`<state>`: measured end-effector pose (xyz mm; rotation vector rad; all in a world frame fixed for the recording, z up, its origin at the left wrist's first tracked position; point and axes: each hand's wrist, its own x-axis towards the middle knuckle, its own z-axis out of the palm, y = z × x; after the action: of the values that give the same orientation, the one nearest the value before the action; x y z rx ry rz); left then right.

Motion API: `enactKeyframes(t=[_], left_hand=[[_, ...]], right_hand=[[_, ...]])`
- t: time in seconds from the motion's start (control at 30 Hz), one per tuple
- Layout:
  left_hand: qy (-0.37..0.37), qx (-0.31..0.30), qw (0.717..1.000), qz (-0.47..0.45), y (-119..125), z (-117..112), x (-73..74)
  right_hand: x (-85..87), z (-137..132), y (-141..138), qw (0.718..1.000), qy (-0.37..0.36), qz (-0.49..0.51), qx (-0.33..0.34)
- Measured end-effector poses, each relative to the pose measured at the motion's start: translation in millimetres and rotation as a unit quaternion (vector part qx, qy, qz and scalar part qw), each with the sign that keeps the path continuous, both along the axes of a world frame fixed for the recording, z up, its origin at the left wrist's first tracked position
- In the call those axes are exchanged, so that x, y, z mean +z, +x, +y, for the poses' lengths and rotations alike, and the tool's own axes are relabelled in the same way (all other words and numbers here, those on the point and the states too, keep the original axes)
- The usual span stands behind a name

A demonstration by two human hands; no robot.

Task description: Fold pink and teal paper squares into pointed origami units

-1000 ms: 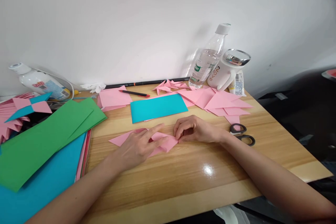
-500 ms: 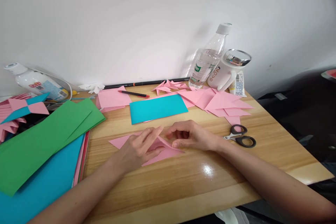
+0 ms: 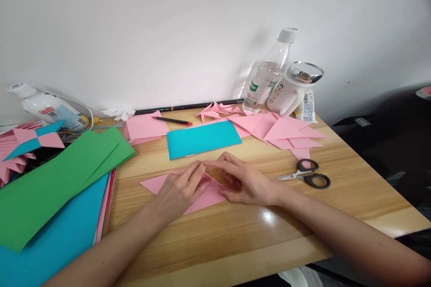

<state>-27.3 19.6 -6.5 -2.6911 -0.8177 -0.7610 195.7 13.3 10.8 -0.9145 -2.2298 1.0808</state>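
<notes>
A folded sheet of pink paper (image 3: pixel 209 198) lies on the wooden table in front of me, its left corner pointing outward. My left hand (image 3: pixel 179 192) is closed over its middle, fingers pressing the fold down. From the right, my right hand (image 3: pixel 245 180) grips the raised fold, thumb at the right corner and index finger reaching to the left fingertips. The hands hide part of the fold between them. Just beyond the hands is a blue paper rectangle (image 3: pixel 204 139). Scissors (image 3: pixel 307 174) with black handles lie right of my right hand.
Folded pink pieces (image 3: pixel 274 128) are piled at the back right, below a water bottle (image 3: pixel 266 76) and a white mug (image 3: pixel 296 89). A pen (image 3: pixel 172 120) rests on pink paper (image 3: pixel 144 128). Green sheets (image 3: pixel 60 179) and blue sheets (image 3: pixel 57 237) cover the left side.
My right hand has shifted left and forward along the fold, its index finger now meeting the left fingertips. The raised pink flap sits lower. My left hand has barely moved.
</notes>
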Motion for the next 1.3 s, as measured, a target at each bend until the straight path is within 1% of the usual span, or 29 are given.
enactKeyframes(t=[0.07,0.13,0.2,0.3,0.37,0.5,0.57,0.67,0.8,0.9,1.0,1.07,1.3], left_hand=[[-0.009,-0.01,1.0,0.008,-1.1,0.3,-0.6],[-0.016,-0.017,1.0,0.019,-2.2,0.6,-0.7],[-0.016,-0.023,0.999,0.026,-2.7,0.8,-0.7],[-0.013,-0.021,1.0,0.011,-2.7,1.1,-0.8],[-0.018,-0.021,1.0,-0.002,-3.2,1.3,-0.9],[-0.059,-0.037,0.998,-0.013,-5.7,1.4,0.5],[-0.073,-0.042,0.996,-0.025,-6.6,1.1,2.4],[-0.091,-0.055,0.993,-0.046,-6.2,0.5,5.8],[-0.114,-0.054,0.988,-0.086,-4.5,0.5,8.2],[-0.115,-0.049,0.988,-0.095,-4.1,2.3,7.8],[-0.108,-0.062,0.989,-0.074,-4.7,3.9,6.8],[-0.117,-0.069,0.989,-0.054,-5.1,3.7,6.7],[-0.138,-0.053,0.989,-0.008,-5.5,-0.9,8.4]], right_hand=[[0.4,-4.8,-2.9,0.997,0.042,-0.06,-0.012],[-0.5,-8.5,-6.1,0.992,0.069,-0.099,-0.024],[-2.3,-10.7,-8.7,0.99,0.085,-0.105,-0.027],[-3.2,-11.5,-9.8,0.991,0.091,-0.085,-0.039],[-0.8,-9.8,-7.5,0.993,0.081,-0.081,-0.033],[7.0,0.0,2.9,0.996,-0.006,-0.052,0.068],[8.2,6.2,8.5,0.995,-0.018,-0.032,0.089],[5.4,12.4,14.0,0.996,-0.002,-0.023,0.091],[1.3,13.4,15.3,0.995,-0.028,-0.002,0.098],[0.0,13.2,14.2,0.994,-0.015,0.009,0.104],[-2.9,14.6,14.0,0.993,-0.006,0.026,0.114],[-5.6,15.9,14.8,0.992,-0.01,0.037,0.12],[-10.9,18.6,18.1,0.991,-0.041,0.042,0.122]])
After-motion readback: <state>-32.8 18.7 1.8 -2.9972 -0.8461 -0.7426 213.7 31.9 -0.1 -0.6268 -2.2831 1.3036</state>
